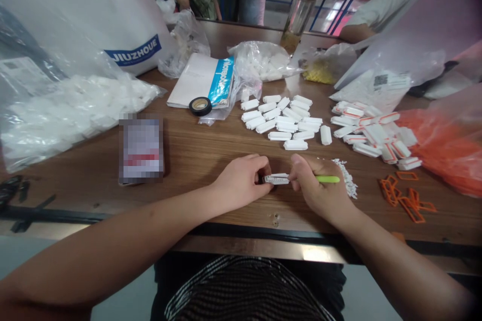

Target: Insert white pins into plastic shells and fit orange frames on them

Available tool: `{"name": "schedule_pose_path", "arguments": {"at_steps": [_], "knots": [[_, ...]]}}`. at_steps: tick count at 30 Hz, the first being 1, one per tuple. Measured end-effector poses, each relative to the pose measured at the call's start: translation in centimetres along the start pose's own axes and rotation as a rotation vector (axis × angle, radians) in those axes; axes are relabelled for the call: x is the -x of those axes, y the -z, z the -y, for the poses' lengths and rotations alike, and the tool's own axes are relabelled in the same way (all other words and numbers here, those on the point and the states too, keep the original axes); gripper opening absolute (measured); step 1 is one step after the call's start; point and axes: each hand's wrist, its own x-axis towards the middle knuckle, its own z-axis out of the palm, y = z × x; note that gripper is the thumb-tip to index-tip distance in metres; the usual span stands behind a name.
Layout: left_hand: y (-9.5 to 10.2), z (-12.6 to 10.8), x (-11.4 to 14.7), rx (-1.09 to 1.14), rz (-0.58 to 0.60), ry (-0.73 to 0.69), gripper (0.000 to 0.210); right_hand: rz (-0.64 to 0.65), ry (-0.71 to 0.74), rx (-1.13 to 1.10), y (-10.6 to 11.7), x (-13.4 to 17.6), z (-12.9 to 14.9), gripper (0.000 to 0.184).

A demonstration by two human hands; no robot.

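Well, from far away I have both arms resting low over the brown table (199, 170), slanting in from the two sides so the hands nearly meet. My left hand (246, 179) lies low, with its back up and its fingers curled. Its thumb and first finger are close together, pinching the left end of a small white piece (276, 180). That piece lies flat between my two hands.

My right hand (318, 183) is bent around a green stick (328, 179), with the thumb on top and the fingers folded in tight. The green end pokes out behind the thumb. The stick's other end, near the white piece, is too small for me to make out.

Just right of my right fingers is a heap of tiny white bits (349, 180). Past both hands' fingertips sit lots of white blocks (286, 123). Farther right of my right fingers lie thin orange frames (411, 210), and beyond those, white blocks with orange edges (372, 133).
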Motion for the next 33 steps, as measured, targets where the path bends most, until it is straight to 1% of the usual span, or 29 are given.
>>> {"name": "schedule_pose_path", "arguments": {"at_steps": [2, 5, 8, 14, 20, 24, 30, 33], "knots": [[0.0, 0.0, 0.0, 0.003, -0.002, 0.000, 0.011, -0.007, -0.008, -0.020, 0.1, 0.0, 0.0, 0.047], [0.0, 0.0, 0.0, 0.007, -0.001, -0.004, 0.012, -0.055, -0.037, -0.094, 0.2, 0.1, -0.3, 0.048], [0.1, 0.0, 0.0, 0.007, 0.003, 0.007, 0.012, -0.053, -0.046, -0.133, 0.1, 0.1, -0.5, 0.049], [0.0, 0.1, -0.1, 0.012, 0.005, 0.009, 0.010, -0.020, -0.048, -0.146, -0.2, 0.1, -0.7, 0.048], [0.1, 0.0, -0.1, 0.014, 0.002, 0.004, 0.012, -0.011, -0.061, -0.055, -0.3, -0.2, 0.1, 0.048], [0.1, 0.0, 0.0, 0.023, 0.006, 0.002, 0.013, 0.014, -0.047, -0.039, -0.2, -0.2, 0.3, 0.047], [0.1, 0.1, -0.1, 0.032, -0.001, -0.016, 0.013, -0.055, -0.055, -0.141, -0.2, 0.0, -0.6, 0.049], [0.0, 0.1, -0.1, 0.035, -0.003, -0.011, 0.013, -0.041, -0.056, -0.133, -0.3, 0.0, -0.7, 0.050]]}}
